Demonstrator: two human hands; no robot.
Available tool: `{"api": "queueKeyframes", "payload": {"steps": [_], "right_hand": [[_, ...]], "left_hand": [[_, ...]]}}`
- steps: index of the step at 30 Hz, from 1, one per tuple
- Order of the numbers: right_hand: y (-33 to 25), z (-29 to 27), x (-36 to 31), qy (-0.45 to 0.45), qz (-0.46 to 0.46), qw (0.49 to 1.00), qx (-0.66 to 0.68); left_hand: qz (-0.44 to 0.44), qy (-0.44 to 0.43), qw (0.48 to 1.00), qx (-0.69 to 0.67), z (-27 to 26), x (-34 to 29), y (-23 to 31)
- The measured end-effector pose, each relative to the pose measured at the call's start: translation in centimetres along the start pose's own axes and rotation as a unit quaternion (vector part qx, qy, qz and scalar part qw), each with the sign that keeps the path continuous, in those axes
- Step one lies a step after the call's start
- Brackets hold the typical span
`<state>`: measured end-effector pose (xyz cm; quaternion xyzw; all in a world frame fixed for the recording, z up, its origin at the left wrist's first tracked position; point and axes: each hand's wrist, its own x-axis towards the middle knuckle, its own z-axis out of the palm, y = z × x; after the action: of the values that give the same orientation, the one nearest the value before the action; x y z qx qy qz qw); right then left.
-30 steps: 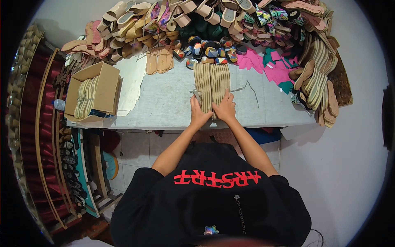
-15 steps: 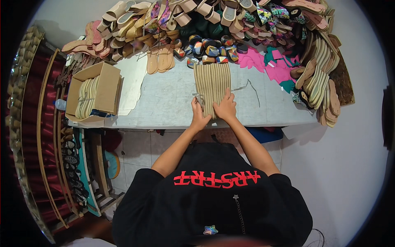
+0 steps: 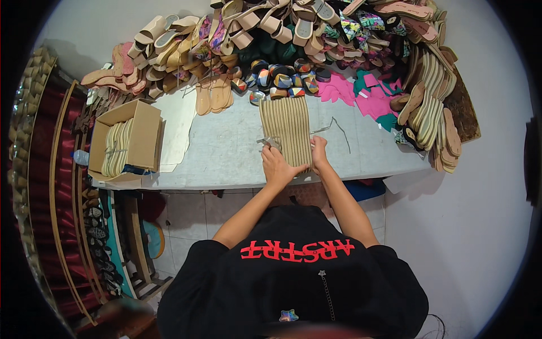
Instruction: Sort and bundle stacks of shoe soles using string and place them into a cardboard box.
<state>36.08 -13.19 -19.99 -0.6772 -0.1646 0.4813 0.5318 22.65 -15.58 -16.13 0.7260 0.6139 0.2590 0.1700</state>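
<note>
A stack of striped beige-and-dark shoe soles (image 3: 285, 127) stands on edge on the table, packed side by side between my hands. My left hand (image 3: 276, 166) grips its near left part, thumb reaching across the near end. Beside those fingers is a bunched grey strip (image 3: 267, 141). Against the stack's right side, my right hand (image 3: 319, 153) is closed with curled fingers; what they hold, if anything, is hidden. A thin grey cord (image 3: 341, 129) lies bent on the table, running from the stack's right side near that hand.
A cardboard box (image 3: 144, 135) with more striped soles stands on the left of the pale covered table (image 3: 217, 152). Flat tan soles (image 3: 213, 97), patterned sandals (image 3: 279, 79) and pink cut pieces (image 3: 370, 104) lie behind. Piled soles (image 3: 426, 113) rise at the right.
My right hand has slid from the stack's near end to its right side and its fingers have curled. My left thumb now reaches further across the near end. The whole view has shifted slightly.
</note>
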Motion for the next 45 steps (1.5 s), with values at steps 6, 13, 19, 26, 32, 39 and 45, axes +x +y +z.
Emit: {"api": "queueKeyframes", "payload": {"steps": [6,13,19,26,32,39,45], "right_hand": [[-1.7,-0.2,-3.0,-0.070,-0.008,0.990,0.125],[-1.2,-2.3,-0.6,-0.154,0.075,0.964,0.203],[-2.7,-4.5,3.6,-0.166,0.137,0.976,-0.044],[-2.2,-1.5,7.7,0.016,-0.002,0.991,-0.131],[-1.5,-2.2,6.8,-0.025,-0.016,0.999,-0.044],[-1.3,-3.2,3.2,-0.061,0.006,0.993,0.097],[-0.8,-3.9,3.0,-0.035,-0.214,0.970,-0.109]], "left_hand": [[-0.028,-0.016,0.995,0.091,1.3,0.3,0.7],[-0.082,-0.056,0.991,0.091,1.5,0.5,1.8],[-0.102,-0.076,0.987,0.103,1.5,0.3,1.9],[-0.125,-0.082,0.983,0.107,1.5,0.4,2.4],[-0.132,-0.096,0.982,0.099,1.3,0.4,2.6],[-0.125,-0.088,0.983,0.099,1.5,0.2,2.2],[-0.116,-0.074,0.986,0.095,1.6,0.0,2.2]]}}
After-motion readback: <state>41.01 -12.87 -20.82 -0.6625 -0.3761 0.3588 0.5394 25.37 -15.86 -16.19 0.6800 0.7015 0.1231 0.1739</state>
